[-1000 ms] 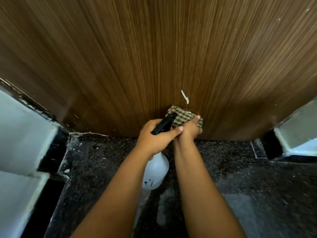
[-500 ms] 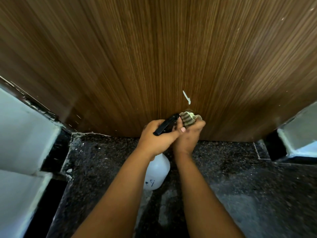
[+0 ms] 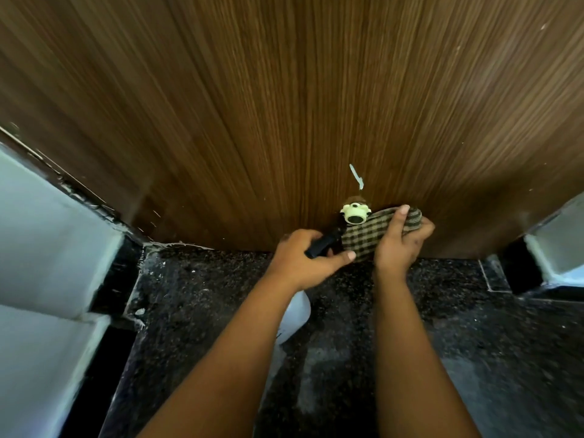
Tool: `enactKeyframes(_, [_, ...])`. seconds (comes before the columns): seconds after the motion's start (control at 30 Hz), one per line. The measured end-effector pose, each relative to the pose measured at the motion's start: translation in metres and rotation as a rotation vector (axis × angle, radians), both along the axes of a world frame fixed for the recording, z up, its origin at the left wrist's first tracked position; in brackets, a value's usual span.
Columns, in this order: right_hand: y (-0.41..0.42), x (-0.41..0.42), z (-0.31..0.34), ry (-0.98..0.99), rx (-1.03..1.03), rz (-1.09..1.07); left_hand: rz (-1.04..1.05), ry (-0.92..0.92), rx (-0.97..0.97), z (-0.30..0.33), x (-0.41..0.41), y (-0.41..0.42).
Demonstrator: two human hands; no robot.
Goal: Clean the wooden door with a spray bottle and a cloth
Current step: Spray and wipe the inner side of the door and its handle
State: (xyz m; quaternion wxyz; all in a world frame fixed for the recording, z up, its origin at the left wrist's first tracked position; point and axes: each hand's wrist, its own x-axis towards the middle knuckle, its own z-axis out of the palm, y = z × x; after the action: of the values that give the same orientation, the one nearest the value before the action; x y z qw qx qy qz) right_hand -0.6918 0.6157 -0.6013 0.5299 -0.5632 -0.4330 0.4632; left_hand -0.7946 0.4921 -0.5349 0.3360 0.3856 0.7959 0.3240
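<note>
The wooden door fills the upper view, with a small white mark low on it. My left hand grips the black trigger head of the spray bottle; its pale nozzle points toward the camera, close to the door's foot. The white bottle body hangs below my wrist. My right hand holds a checked cloth bunched just right of the nozzle, near the door's bottom edge.
The floor is dark speckled stone with pale smears. A white wall block stands at the left and another white wall corner at the right, each beside a dark door frame.
The cloth has shifted right and spread out in my right hand. The spray head has turned so its pale nozzle now shows. Both hands stay low at the door's foot.
</note>
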Motion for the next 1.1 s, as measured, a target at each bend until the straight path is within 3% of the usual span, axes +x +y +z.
enactKeyframes(0.13, [0.007,0.016,-0.008,0.365,-0.093,0.180,0.070,-0.012,-0.008,-0.015,0.008,0.004])
enactKeyframes(0.23, [0.009,0.028,-0.012,0.447,-0.075,0.267,0.105,-0.022,0.030,-0.021,0.004,0.005])
enactKeyframes(0.57, [-0.005,0.035,-0.010,-0.066,0.081,0.420,0.000,-0.039,0.000,-0.015,0.002,0.008])
enactKeyframes(0.67, [0.006,0.040,-0.003,-0.063,-0.032,0.475,-0.013,-0.034,0.016,-0.010,0.002,0.006])
enactKeyframes(0.8, [0.017,0.052,0.000,0.127,-0.125,0.647,0.078,-0.040,0.070,-0.010,-0.001,0.005])
enactKeyframes(0.9, [0.013,0.046,0.004,-0.073,0.161,0.750,0.138,-0.068,0.085,-0.008,-0.001,0.005])
enactKeyframes(1.0, [-0.006,0.028,0.002,-0.287,0.500,0.545,0.156,-0.111,0.094,-0.002,0.002,0.005])
enactKeyframes(1.1, [-0.022,0.020,-0.006,-0.528,0.628,0.446,0.154,-0.102,0.109,-0.001,0.005,0.005])
